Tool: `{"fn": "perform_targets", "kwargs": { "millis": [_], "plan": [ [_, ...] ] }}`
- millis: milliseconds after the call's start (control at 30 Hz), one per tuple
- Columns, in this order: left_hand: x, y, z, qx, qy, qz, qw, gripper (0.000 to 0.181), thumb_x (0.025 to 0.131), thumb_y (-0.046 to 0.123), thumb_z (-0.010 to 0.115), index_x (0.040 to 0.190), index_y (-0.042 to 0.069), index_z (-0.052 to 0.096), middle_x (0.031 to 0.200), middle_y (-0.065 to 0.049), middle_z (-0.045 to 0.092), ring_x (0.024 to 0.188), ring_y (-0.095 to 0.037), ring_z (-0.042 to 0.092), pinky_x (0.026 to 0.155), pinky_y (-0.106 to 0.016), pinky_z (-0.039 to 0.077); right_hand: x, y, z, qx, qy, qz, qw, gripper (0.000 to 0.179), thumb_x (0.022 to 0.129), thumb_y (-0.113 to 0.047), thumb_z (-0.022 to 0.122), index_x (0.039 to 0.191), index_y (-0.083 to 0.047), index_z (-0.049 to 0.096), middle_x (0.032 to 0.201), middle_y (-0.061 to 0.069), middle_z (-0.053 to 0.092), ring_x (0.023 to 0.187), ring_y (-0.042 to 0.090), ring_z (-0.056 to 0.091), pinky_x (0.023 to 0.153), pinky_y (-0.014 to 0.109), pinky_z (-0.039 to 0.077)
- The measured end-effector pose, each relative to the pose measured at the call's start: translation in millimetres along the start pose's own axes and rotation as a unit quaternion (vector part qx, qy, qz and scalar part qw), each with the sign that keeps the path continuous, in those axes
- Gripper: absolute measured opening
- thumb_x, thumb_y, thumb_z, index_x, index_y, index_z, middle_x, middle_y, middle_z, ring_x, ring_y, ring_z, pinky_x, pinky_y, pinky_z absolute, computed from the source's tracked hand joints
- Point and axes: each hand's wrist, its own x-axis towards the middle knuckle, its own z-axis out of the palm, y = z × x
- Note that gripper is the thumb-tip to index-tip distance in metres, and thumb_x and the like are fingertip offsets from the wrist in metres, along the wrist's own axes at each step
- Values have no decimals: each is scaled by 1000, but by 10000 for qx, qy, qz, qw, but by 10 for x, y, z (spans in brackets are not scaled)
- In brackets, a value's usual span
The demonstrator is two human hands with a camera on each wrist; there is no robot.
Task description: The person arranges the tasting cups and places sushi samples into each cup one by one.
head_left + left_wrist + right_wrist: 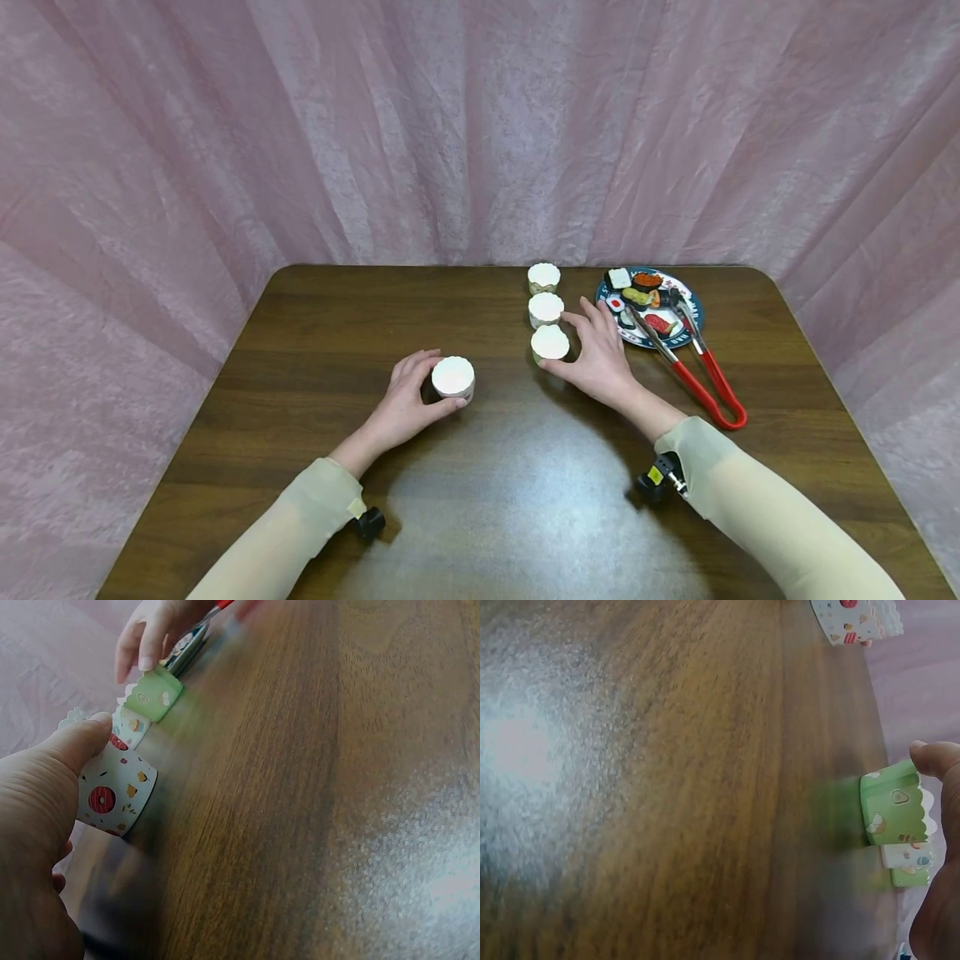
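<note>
In the head view my left hand (408, 396) grips a white paper baking cup (453, 377), thumb at its near side and fingers behind. Red donuts and small fruit pieces are printed on this cup's wall (112, 791) in the left wrist view. My right hand (597, 354) holds a green baking cup (896, 804) by the rim, thumb on its left side and fingers on its far right. Behind that cup stand a second white cup (546, 310) and another green one (543, 277), lined up toward the table's back edge.
At the back right a blue-rimmed plate (611, 332) bears several toy sushi pieces (636, 295). Red-handled tongs (720, 392) lie with their tips on the plate and their handles on the wooden table (337, 333). A pink curtain (450, 125) hangs behind the table.
</note>
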Motion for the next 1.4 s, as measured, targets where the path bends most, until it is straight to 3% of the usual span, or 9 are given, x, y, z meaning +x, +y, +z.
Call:
{"fn": "perform_targets", "kwargs": {
  "millis": [200, 600, 1000, 1400],
  "plan": [
    [2, 0, -5, 0, 2, -17, 10000, 77, 84, 57, 80, 144, 18, 53, 161, -5, 34, 150, -31, 17, 113, -65, 27, -8, -54, -45, 64, 233, -271, 9993, 84, 73, -48, 89, 141, -10, 56, 165, 16, 26, 154, 41, 6, 118, 66, 11],
    [-3, 29, -13, -50, -49, -44, 10000, 76, 83, 53, 83, 144, 19, 53, 161, -5, 34, 150, -32, 16, 113, -65, 26, -4, -213, -78, 309, 32, -707, 9970, 80, 77, -44, 87, 143, -10, 55, 164, 15, 30, 155, 33, 10, 120, 59, 14],
    [-10, 25, -6, 59, -55, -17, 10000, 80, 82, 56, 82, 146, 18, 51, 162, -6, 32, 150, -33, 17, 113, -65, 27, 12, -510, -56, 560, -591, -987, 9918, 79, 82, -44, 83, 148, -14, 52, 166, 8, 28, 156, 30, 8, 118, 59, 21],
    [-5, 20, 11, 304, -18, -70, 9995, 83, 81, 57, 82, 147, 16, 51, 161, -7, 33, 149, -32, 20, 114, -65, 24, 65, -733, 83, 672, -1135, -1497, 9799, 80, 86, -50, 80, 151, -18, 49, 167, -2, 24, 156, 19, 1, 119, 60, 19]
  ]
}}
